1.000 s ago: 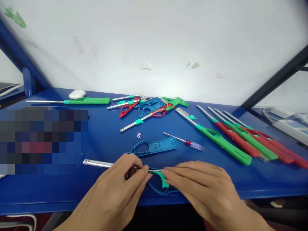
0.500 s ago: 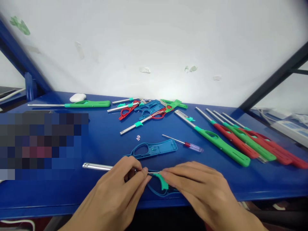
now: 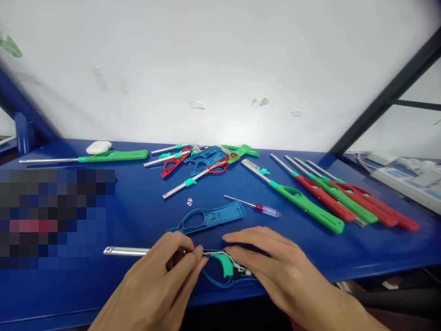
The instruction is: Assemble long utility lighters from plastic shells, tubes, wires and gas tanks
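An opened long-nosed gas lighter lies at the table's front edge, its silver tube (image 3: 126, 251) sticking out left of my left hand. My left hand (image 3: 161, 276) is closed at the lighter's neck, thumb and finger pinching a thin white wire (image 3: 215, 253). That wire runs right, over a turquoise trigger (image 3: 224, 265) set in a blue half shell (image 3: 220, 282). My right hand (image 3: 275, 264) is over the handle end with fingers outstretched and apart, one fingertip beside the wire. It hides most of the handle. Behind my hands lies another blue half shell (image 3: 220, 216).
A screwdriver (image 3: 263, 209) and small pale pieces (image 3: 189, 202) lie beyond. Opened lighter parts (image 3: 206, 158) are heaped near the wall. Whole lighters lie right, including a green one (image 3: 306, 207); another green lighter (image 3: 117, 156) and a white case (image 3: 98, 147) are left.
My right hand's fingers have spread apart, and more of the white wire and handle inside now shows. My left hand keeps its pinch. The whole view has shifted slightly.
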`<state>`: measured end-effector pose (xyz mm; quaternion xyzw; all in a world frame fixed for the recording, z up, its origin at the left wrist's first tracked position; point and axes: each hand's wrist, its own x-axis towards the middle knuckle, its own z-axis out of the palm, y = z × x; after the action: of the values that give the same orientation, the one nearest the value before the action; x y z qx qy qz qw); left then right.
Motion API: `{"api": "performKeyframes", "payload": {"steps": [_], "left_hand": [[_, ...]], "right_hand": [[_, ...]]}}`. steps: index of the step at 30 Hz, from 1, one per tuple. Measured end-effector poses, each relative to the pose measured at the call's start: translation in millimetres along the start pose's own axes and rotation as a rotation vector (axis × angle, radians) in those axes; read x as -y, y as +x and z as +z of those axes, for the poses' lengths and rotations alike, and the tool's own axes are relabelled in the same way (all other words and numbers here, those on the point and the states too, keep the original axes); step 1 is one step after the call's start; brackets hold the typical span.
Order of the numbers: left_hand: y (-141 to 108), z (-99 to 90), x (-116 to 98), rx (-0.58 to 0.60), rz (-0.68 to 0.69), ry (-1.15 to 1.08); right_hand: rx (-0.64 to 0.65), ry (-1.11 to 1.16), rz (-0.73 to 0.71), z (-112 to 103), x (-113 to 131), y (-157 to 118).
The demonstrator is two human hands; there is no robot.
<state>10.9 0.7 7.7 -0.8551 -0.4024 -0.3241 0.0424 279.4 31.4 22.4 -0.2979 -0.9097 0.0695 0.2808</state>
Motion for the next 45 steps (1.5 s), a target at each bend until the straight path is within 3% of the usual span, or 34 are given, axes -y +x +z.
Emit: {"api": "performKeyframes", "payload": {"steps": [5,8,11,13,14,18,21,24,30,39,45], "left_hand": [[-4,1.1,1,0.01,0.028,0.049],[-4,-1.7,4,0.021,0.054,0.103],[-2,-3.4,8,0.001,0.057,0.142],[-1,-2.0,9,-0.002,0.064,0.15],[-1,-0.5,9,-0.001,0.068,0.154],[0,5.0,8,-0.045,-0.025,0.235],[10,4.1,15,-0.006,-0.13,0.287],[28,2.9,33,0.127,-0.225,0.315],[52,11.6,69,0.306,-0.344,0.364],[59,11.4,66,0.558,-0.47,0.403],[61,9.4,64,0.623,-0.555,0.413]], "right_hand": [[0.09,-0.115,-0.091,-12,-1,4],[-0.001,-0.165,-0.068,-40,-15,21],[-0.054,-0.304,0.187,-74,-49,56],[0.129,-0.469,0.43,-89,-81,85],[0.172,-0.502,0.479,-92,-98,98],[0.287,-0.546,0.582,-74,-152,133],[0.34,-0.533,0.615,-52,-171,137],[0.359,-0.517,0.634,-42,-177,132],[0.374,-0.457,0.646,-46,-179,130],[0.376,-0.353,0.627,-42,-186,129],[0.249,-0.327,0.59,-52,-187,126]]}}
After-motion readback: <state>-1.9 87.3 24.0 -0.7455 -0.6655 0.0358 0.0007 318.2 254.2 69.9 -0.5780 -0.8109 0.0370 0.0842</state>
